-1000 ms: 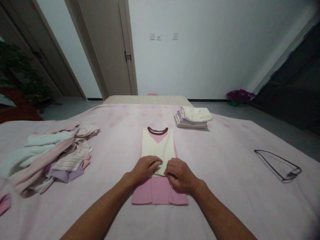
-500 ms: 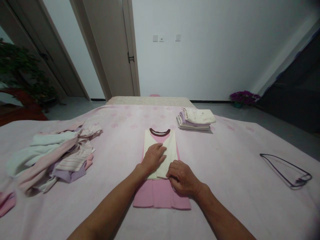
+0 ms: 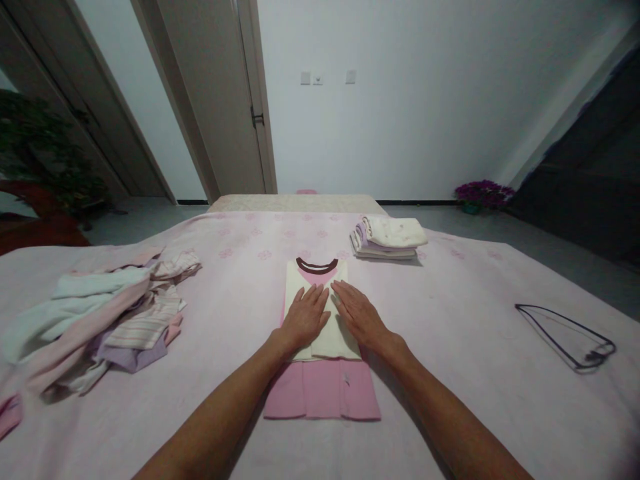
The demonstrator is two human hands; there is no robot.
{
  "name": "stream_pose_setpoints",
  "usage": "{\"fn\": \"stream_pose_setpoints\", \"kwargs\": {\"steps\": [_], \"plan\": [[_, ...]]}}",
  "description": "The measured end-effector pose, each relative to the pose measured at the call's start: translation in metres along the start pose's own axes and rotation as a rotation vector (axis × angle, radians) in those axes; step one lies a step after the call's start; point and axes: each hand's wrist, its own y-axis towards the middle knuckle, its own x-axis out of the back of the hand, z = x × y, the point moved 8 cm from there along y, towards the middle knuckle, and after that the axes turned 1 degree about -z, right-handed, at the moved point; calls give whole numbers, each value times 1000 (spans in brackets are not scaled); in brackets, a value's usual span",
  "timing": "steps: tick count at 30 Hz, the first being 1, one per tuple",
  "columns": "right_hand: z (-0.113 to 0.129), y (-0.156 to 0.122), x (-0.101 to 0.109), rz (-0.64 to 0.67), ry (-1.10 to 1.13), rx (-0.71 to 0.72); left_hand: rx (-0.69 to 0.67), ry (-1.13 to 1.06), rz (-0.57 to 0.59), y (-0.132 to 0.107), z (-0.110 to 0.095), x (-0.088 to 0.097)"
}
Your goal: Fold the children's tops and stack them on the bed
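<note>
A pink and cream shirt (image 3: 323, 390) with a dark red neckband lies in front of me, its cream sleeves folded inward over the pink body and its sides tucked in. My left hand (image 3: 306, 315) rests flat on the left sleeve, fingers stretched toward the collar. On the right sleeve lies my right hand (image 3: 359, 312), also flat with straight fingers. The fingertips of both hands are close together just below the neckline. Neither hand grips the cloth.
Loose, crumpled clothes (image 3: 115, 313) lie in a heap on the left. A stack of folded clothes (image 3: 393, 233) stands at the back right. Farther right is a thin black frame (image 3: 565, 337). All rest on a pale pink flowered cover (image 3: 450, 373).
My right hand has let go of the right sleeve's lower edge, moved up toward the collar and flattened out. My left hand stays almost in place on the shirt.
</note>
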Motion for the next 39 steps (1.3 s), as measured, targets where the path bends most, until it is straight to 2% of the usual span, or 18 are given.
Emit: {"fn": "stream_pose_setpoints", "kwargs": {"steps": [4,7,13,17,22,26,31,39], "plan": [[-26,10,-37,177,-142,-68,0,31,-9,0,-1,1],[-39,9,-50,252,-188,-119,6,50,-19,-1,-1,2],[-43,12,-46,232,-200,-167,35,68,-36,-2,0,1],[-46,22,-38,158,-229,-220,64,43,-37,-2,-1,4],[-58,26,-52,235,-215,-228,87,-68,-24,-2,3,9],[-64,24,-58,234,-204,-247,148,-214,-16,-3,16,11],[-60,22,-54,191,-206,-240,190,-340,-82,-4,27,12],[-59,22,-52,160,-217,-238,152,-344,-150,-6,25,12]]}}
